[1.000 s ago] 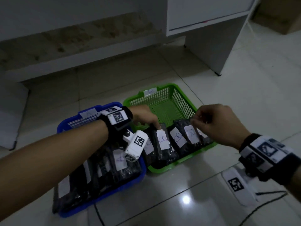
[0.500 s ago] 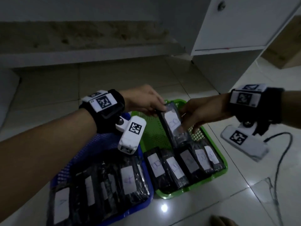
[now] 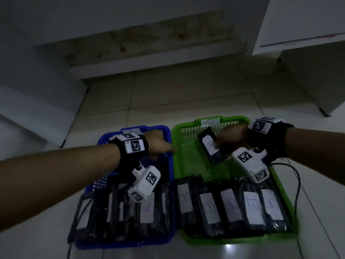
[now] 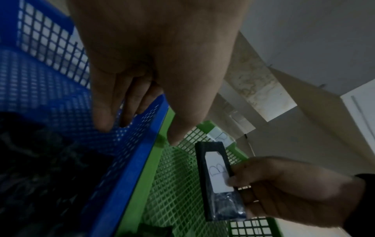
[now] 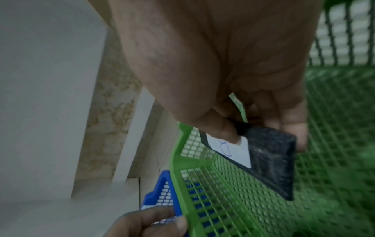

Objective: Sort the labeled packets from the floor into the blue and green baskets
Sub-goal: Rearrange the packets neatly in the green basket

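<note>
Packet B (image 3: 211,145): passed from both hands to right hand (image 3: 230,138), pinched over green basket (image 3: 188,157); left hand (image 3: 158,143) released; drop pending

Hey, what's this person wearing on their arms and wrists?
Both forearms are bare, no sleeves. Each wrist carries a black strap topped with white square-code markers, plus a white camera block with more black-and-white codes hanging below. A thin black cable trails from the right one.
</note>
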